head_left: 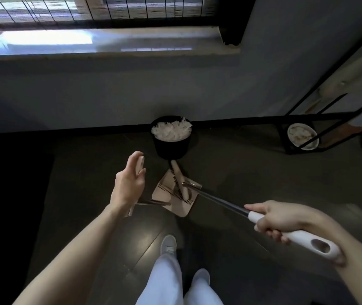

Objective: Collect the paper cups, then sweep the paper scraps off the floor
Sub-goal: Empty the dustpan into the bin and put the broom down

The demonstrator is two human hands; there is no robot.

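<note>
Paper scraps (pixel 171 130): a white heap filling the black bin (pixel 172 148), upper centre by the wall. Probably feather-light, soft and quick to scatter.
Broom (pixel 219 202): a stiff metal rod running from lower right to centre. Likely light, and best held at its white grip.
Dustpan (pixel 176 205): beige, at centre on the dark floor, with the broom head lying across its comb teeth. Probably thin, light plastic, to be lifted by its upright handle.
Right hand (pixel 279 219): wrapped round the broom's grip.
Left hand (pixel 128 186): curled loosely round the dustpan handle.
Round white container (pixel 303 136): at right under a black frame; I cannot tell whether it is a cup.
</note>
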